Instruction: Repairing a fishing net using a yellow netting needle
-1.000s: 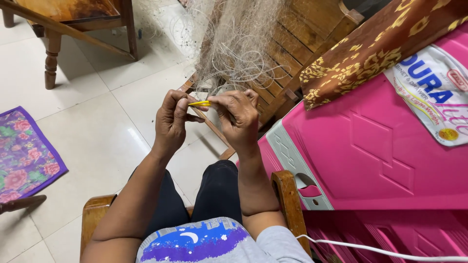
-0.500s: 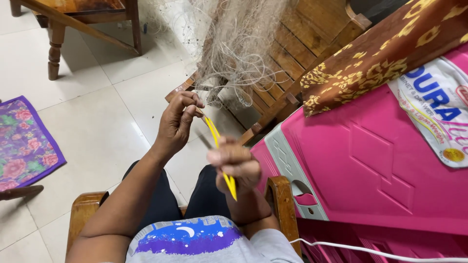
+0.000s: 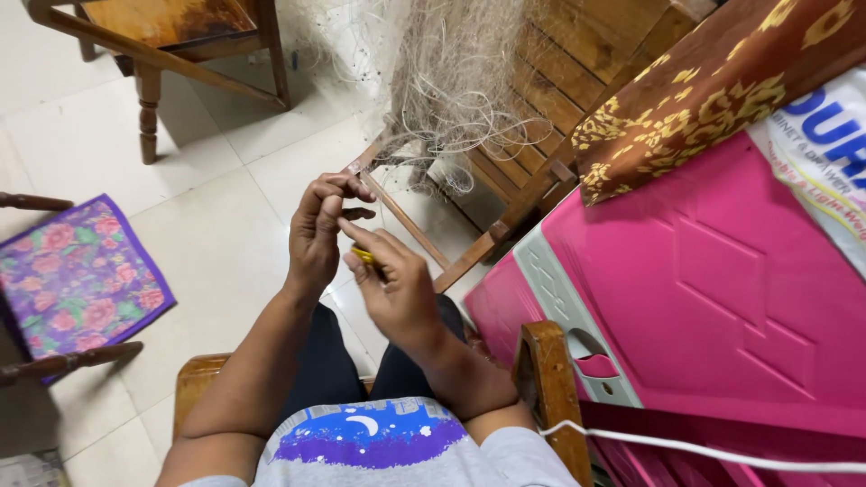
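Note:
A pale fishing net point(image 3: 456, 77) hangs in a tangled bundle over a slatted wooden chair point(image 3: 541, 117) ahead of me. My left hand point(image 3: 320, 230) pinches fine net strands between thumb and fingers just below the bundle. My right hand point(image 3: 397, 289) sits right beside it, closed on a yellow netting needle point(image 3: 363, 256), of which only a short piece shows between the fingers. The two hands almost touch. I am seated, with my dark trousers and wooden armrests point(image 3: 546, 388) below.
A pink plastic cabinet point(image 3: 713, 298) stands close on the right, with a brown patterned cushion point(image 3: 713, 81) above it. A white cord point(image 3: 722, 451) crosses the lower right. A floral-cushioned chair point(image 3: 77, 280) is at left, a wooden table point(image 3: 171, 36) at the far left, on white tiles.
My right hand, which had pulled the yellow needle down toward my lap, has come back up to meet the left hand. The needle is now mostly hidden in the fingers.

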